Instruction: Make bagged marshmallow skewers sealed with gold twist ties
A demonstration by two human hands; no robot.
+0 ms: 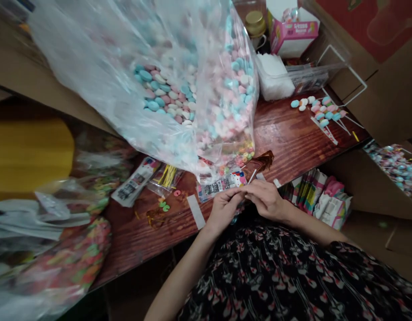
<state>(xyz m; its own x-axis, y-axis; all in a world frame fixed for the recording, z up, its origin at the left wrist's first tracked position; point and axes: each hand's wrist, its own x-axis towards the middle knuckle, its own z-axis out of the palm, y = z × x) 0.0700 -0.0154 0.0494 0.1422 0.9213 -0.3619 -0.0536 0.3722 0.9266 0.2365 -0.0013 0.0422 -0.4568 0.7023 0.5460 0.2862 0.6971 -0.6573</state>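
Note:
My left hand and my right hand meet at the table's front edge, fingers pinched together. A thin white stick juts up from between them, by the right fingers; whatever the left fingertips grip is hidden. Bits of pale blue show below the hands, too covered to name. Just beyond lie printed packets and a bundle of brown twist ties. Left of my hands is a white paper strip, with green ring candies farther left.
A large clear bag of pastel candies fills the table's back. Candies on sticks lie at right, near a plastic bin. Yellow ties and a bag of coloured rings are at left. Folded packages stand below the right edge.

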